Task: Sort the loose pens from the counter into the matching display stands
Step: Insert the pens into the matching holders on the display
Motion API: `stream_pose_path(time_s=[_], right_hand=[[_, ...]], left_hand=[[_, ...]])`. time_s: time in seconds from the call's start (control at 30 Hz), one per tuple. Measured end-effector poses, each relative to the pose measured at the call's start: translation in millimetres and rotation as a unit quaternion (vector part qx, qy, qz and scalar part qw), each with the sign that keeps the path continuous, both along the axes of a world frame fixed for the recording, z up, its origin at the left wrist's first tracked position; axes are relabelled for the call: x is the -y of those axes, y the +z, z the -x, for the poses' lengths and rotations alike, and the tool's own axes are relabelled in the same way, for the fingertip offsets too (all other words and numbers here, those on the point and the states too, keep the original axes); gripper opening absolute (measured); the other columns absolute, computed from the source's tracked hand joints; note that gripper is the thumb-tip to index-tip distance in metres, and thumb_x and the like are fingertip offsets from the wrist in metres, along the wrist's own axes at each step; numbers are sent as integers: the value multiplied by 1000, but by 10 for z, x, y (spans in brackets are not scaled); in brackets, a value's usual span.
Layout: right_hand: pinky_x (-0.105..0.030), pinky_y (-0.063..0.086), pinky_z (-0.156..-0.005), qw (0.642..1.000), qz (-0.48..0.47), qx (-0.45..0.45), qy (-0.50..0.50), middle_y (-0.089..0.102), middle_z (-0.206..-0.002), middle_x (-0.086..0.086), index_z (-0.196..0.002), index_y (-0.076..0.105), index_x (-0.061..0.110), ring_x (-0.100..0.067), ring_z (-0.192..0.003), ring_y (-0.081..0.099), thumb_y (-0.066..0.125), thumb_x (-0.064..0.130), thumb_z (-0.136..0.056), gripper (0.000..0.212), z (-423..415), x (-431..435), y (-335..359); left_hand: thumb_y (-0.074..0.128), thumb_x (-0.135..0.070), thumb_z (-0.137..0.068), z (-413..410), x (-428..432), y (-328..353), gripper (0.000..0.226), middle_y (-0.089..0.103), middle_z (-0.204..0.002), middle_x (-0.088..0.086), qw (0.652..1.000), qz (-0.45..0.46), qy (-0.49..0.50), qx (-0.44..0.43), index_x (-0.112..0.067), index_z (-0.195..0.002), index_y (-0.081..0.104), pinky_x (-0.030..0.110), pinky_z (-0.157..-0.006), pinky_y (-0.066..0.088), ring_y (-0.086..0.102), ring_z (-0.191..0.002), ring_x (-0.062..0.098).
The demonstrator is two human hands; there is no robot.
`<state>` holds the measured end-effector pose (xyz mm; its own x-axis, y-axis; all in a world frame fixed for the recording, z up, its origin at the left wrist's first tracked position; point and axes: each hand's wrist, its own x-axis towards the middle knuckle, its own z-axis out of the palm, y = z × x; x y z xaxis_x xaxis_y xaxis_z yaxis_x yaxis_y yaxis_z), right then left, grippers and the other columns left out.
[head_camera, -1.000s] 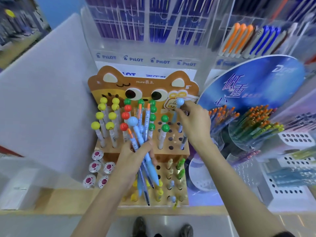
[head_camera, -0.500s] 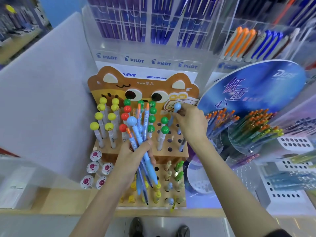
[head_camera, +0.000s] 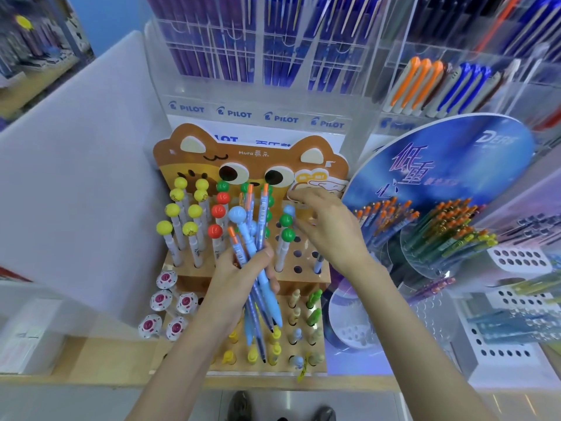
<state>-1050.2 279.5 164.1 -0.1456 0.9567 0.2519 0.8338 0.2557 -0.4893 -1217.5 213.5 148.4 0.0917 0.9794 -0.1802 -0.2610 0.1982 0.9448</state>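
Observation:
My left hand [head_camera: 236, 278] grips a bundle of loose pens [head_camera: 256, 229] in front of the brown bear-faced stand [head_camera: 305, 259]: one light blue pen with a blue ball top and several slim blue pens with orange tips. A blue ball-topped pen [head_camera: 288, 210] stands in the stand's right block, behind two green-topped ones. My right hand [head_camera: 328, 226] hovers just right of that pen with its fingers loosely spread and nothing held. Yellow, red and green ball-topped pens fill the stand's left and middle holes.
A lower wooden stand [head_camera: 320, 341] with small figure-topped pens sits in front. To the right is a round clear stand [head_camera: 440, 238] of orange-capped pens, with white holed stands [head_camera: 501, 354] beyond it. A Pilot acrylic rack [head_camera: 258, 117] rises behind. White flower-topped pens [head_camera: 164, 299] stand at left.
My right hand lowered the blue ball-topped pen into a hole of the bear stand and let go of it. The left hand kept its bundle nearly still.

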Motion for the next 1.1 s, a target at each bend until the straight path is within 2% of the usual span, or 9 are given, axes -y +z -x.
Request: stream_pose_path(time_s=[0.17,0.3,0.4,0.5,0.6,0.67,0.83,0.93,1.1], right_hand=[[-35,48,-70,998,-3,60,27,60,-116,5,-116,63,24,-18,-110,48,60,13,-88,30,52,-61,-47],[-37,50,-76,997,-47,-41,-38,62,-112,-7,-111,67,10,-25,-100,57,61,9,-89,22,-42,-122,-29],[-38,53,-81,995,-28,-80,-58,66,-110,-8,-113,59,9,-26,-97,62,61,11,-91,23,-66,-117,-52],[-45,54,-74,993,-33,-90,-66,67,-98,-9,-104,56,9,-28,-87,63,61,10,-91,14,-52,-133,-50],[-34,46,-58,993,-84,-28,-73,66,-85,-13,-90,56,5,-31,-74,60,63,9,-88,8,-32,-160,-36],[-30,38,-54,991,-108,4,-77,64,-82,-15,-87,55,4,-32,-70,58,63,8,-87,9,-14,-150,-35],[-37,52,-69,992,-74,-71,-75,68,-89,-10,-91,61,5,-26,-81,63,62,11,-90,6,-38,-123,-38],[-46,53,-74,988,-53,-124,-69,68,-86,-11,-91,63,3,-27,-81,64,64,9,-89,6,-44,-105,-40],[-39,53,-73,991,-92,-62,-69,58,-103,-14,-94,64,1,-30,-87,62,61,4,-89,6,20,-78,-51]], left_hand=[[61,-11,-88,-14,-7,38,25,55,-53,0,1000,0,3,7,-25,-68,68,27,-47,50,57,-44,17],[58,-9,-90,-16,-15,32,32,55,-52,1,1000,-1,12,19,-26,-66,68,26,-46,49,56,-43,18],[55,-9,-92,-29,-15,20,35,55,-53,1,1000,2,11,12,-27,-65,68,26,-48,49,56,-44,18],[54,-9,-92,-63,-26,24,33,54,-55,1,1000,6,4,12,-26,-67,67,27,-49,50,56,-45,18],[54,-8,-93,-87,-40,26,26,54,-55,1,1000,9,6,12,-19,-72,65,27,-48,50,56,-45,19],[54,-8,-92,-102,-46,33,18,53,-54,1,1000,6,8,8,-12,-76,61,26,-48,50,56,-45,19],[53,-8,-93,-127,-50,37,26,53,-54,0,1000,-5,1,7,-16,-70,62,26,-50,49,55,-45,18],[53,-8,-93,-133,-58,45,35,53,-53,0,1000,-2,4,14,-21,-63,64,26,-49,49,55,-45,18],[53,-7,-93,-137,-62,58,32,54,-53,1,1000,7,9,13,-18,-65,63,26,-48,49,55,-45,18]])
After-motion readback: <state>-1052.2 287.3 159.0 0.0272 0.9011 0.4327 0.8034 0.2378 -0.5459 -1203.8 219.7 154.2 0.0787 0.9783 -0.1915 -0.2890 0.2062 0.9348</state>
